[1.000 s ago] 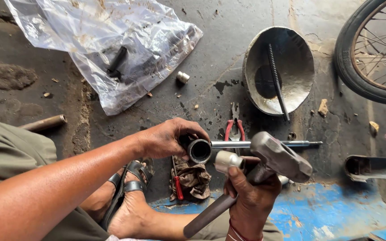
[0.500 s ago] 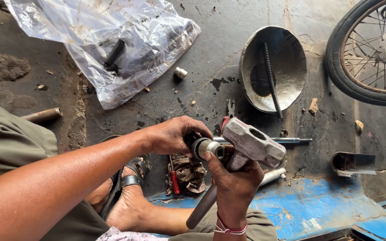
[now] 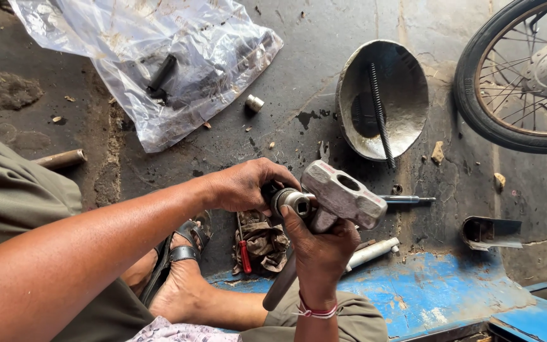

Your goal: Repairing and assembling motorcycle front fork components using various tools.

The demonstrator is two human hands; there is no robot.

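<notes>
My left hand grips a dark tube with a thin steel rod running out to the right. A short silver cylinder piece sits at the tube's open mouth. My right hand holds a hammer close under its grey metal head, the handle pointing down toward me. The hammer head rests against the silver piece.
A dented metal bowl holds a long spring. A clear plastic bag with dark parts lies top left. A spoked wheel stands top right. A dirty rag, red-handled pliers, a silver tube and a blue panel lie near my sandalled foot.
The hammer head has moved left onto the silver piece, which has gone from my right fingers into the tube's mouth. My left hand has kept its grip on the tube.
</notes>
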